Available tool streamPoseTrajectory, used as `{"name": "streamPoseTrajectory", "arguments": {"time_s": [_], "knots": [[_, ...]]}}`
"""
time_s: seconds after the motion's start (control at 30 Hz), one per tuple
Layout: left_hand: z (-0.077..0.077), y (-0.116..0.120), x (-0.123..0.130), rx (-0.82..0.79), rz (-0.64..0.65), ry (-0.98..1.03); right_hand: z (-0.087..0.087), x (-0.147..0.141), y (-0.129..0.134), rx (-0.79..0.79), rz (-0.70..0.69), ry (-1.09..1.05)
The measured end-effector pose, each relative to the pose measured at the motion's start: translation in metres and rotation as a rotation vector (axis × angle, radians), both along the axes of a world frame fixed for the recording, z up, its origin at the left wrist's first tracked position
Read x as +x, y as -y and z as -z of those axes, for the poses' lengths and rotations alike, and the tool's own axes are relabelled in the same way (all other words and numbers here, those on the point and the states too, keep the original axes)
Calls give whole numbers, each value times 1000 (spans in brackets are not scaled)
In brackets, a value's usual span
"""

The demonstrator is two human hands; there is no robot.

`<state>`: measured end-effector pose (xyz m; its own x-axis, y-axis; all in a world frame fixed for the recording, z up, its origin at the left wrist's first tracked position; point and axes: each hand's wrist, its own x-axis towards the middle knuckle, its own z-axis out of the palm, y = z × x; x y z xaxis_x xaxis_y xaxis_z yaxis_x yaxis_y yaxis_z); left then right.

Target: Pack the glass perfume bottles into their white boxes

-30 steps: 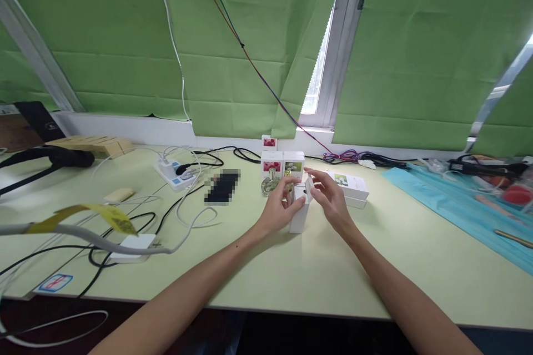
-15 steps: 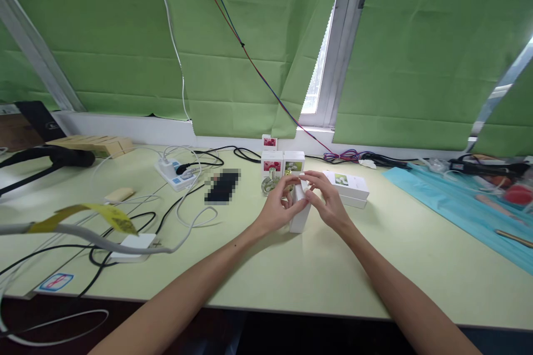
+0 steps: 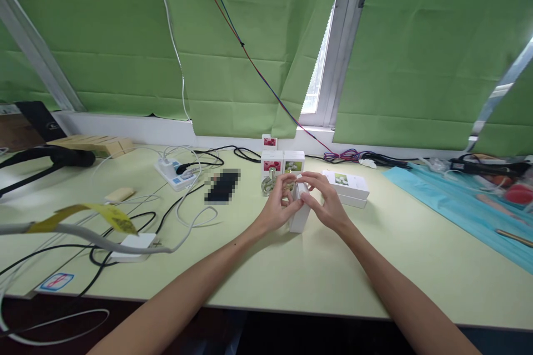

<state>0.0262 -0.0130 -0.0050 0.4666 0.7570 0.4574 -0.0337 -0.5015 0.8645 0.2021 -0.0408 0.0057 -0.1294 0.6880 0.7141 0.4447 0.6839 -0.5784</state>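
Observation:
A narrow white box (image 3: 297, 223) stands upright on the table in front of me, with both hands at its top. My left hand (image 3: 277, 208) grips its left side, thumb toward the near face. On the other side my right hand (image 3: 328, 204) has its fingers and thumb closed on the box's top edge. Just behind the left fingers is a glass perfume bottle (image 3: 268, 184), partly hidden. White boxes with flower pictures (image 3: 272, 155) stand behind it. To the right of my right hand lies another white box (image 3: 352, 188) with a green-and-white picture.
A power strip (image 3: 177, 175) with plugs and a pixelated dark object (image 3: 223, 186) lie to the left. Loose cables and a white adapter (image 3: 135, 245) spread across the left side. Blue plastic sheeting (image 3: 449, 205) covers the right side, under assorted items.
My right thumb and fingers have shifted slightly at the top of the box, and more of its top shows. The box stays in the same spot.

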Motion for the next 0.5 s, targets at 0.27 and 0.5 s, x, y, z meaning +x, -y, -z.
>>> {"name": "streamPoseTrajectory", "arguments": {"time_s": [0.27, 0.5], "knots": [[2, 1, 1, 20, -3, -1, 1, -1, 2, 15, 36, 73], [-2, 2, -1, 52, 16, -19, -2, -3, 3, -16, -11, 36]]}}
